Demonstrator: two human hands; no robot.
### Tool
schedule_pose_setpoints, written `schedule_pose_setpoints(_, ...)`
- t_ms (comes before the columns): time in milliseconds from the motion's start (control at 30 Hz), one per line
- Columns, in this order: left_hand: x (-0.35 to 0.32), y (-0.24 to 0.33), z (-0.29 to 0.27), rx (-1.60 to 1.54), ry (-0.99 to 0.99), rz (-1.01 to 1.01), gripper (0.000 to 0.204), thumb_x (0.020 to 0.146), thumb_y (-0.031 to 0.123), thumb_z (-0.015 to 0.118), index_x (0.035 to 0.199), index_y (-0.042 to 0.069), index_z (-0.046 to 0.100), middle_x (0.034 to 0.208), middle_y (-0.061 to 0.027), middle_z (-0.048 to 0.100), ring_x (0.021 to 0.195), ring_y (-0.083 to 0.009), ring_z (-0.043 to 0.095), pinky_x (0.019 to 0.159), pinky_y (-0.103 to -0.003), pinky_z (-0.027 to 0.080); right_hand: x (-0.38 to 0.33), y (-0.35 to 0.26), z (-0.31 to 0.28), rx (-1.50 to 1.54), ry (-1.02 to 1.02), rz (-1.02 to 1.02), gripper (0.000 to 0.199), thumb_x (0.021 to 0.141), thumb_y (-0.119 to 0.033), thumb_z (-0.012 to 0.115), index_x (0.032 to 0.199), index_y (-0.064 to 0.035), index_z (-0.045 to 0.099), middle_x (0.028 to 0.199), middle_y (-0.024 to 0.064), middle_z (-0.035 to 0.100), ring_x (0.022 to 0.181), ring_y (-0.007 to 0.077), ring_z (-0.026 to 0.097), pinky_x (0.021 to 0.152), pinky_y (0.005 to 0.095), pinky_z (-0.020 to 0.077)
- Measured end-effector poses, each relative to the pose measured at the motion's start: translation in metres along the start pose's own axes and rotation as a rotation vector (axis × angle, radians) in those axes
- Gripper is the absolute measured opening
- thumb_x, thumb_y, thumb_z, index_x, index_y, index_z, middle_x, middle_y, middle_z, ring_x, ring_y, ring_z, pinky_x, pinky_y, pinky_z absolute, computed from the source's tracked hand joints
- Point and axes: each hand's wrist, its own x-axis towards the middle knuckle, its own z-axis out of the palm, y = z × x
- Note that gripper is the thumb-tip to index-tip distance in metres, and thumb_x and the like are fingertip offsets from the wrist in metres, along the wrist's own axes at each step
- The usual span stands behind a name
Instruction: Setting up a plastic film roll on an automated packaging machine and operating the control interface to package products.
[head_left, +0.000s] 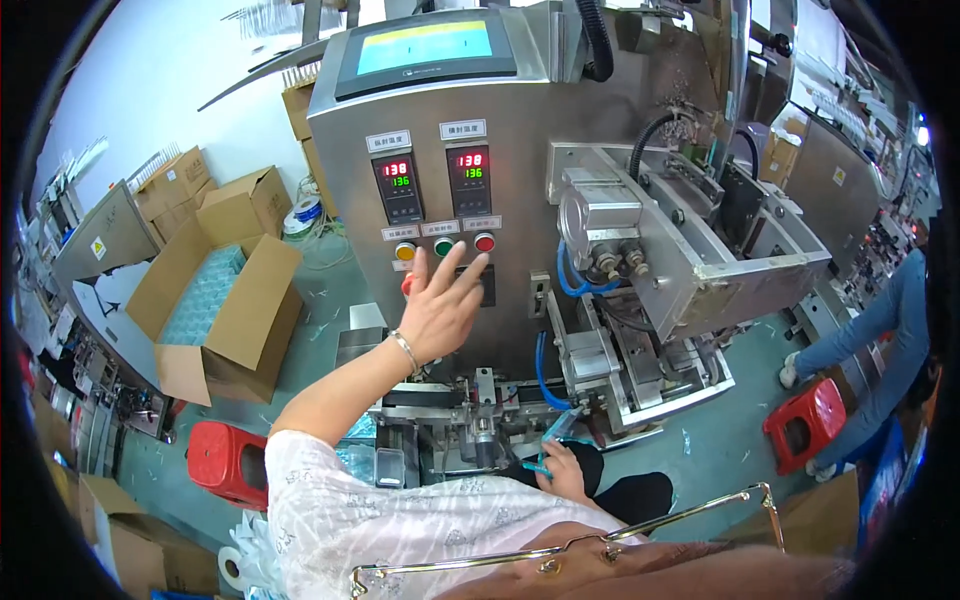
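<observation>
My left hand (440, 315) is raised in front of the steel machine's control panel (345, 180), its fingers spread and holding nothing. Its fingertips are close to a green button (444, 246) and a red button (485, 242); whether one touches is hard to tell. A yellow button (405, 251) sits to their left. Low down, beside the machine's lower works (486, 440), my right hand (567, 472) is closed around a thin teal tool (548, 440) whose kind is not clear. Part of that tool is hidden by my fingers.
An open carton (255, 325) of clear plastic packs stands at left, near a red stool (215, 460). A metal assembly (700, 270) with blue hoses juts out at right. Another person's legs (865, 350) and a second red stool (806, 425) are farther right.
</observation>
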Motion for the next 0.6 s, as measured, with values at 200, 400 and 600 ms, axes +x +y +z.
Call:
schedule_pose_setpoints(200, 0.009, -0.01, 0.015, 0.031, -0.123, 0.068, 0.021, 0.066, 0.015, 0.055, 0.085, 0.006, 0.054, 0.127, -0.0089, 0.04, 0.126, -0.0294, 0.024, 0.097, -0.06, 0.014, 0.006, -0.006, -0.012, 0.044, -0.031, 0.048, 0.015, 0.06, -0.004, 0.062, 0.068, -0.0017, 0.05, 0.107, 0.0183, 0.053, 0.107, 0.0359, 0.045, 0.084, 0.0468, 0.0379)
schedule_pose_setpoints(400, 0.024, -0.024, 0.01, 0.098, -0.113, 0.219, 0.022, 0.067, 0.021, 0.053, 0.085, 0.009, 0.057, 0.125, -0.0108, 0.041, 0.125, -0.0281, 0.025, 0.097, -0.059, 0.015, 0.012, -0.002, -0.012, 0.037, -0.041, 0.054, 0.019, 0.063, 0.0, 0.06, 0.079, -0.0009, 0.048, 0.108, 0.02, 0.052, 0.103, 0.0394, 0.046, 0.086, 0.0454, 0.0366)
schedule_pose_setpoints(600, 0.015, -0.04, 0.025, 0.186, -0.059, 0.319, 0.019, 0.068, 0.023, 0.053, 0.082, 0.012, 0.06, 0.122, -0.0099, 0.045, 0.124, -0.0269, 0.025, 0.098, -0.057, 0.016, 0.018, -0.004, -0.005, 0.015, -0.108, 0.07, 0.018, 0.065, 0.001, 0.059, 0.077, -0.0004, 0.047, 0.11, 0.0194, 0.051, 0.107, 0.0382, 0.045, 0.088, 0.0443, 0.0364)
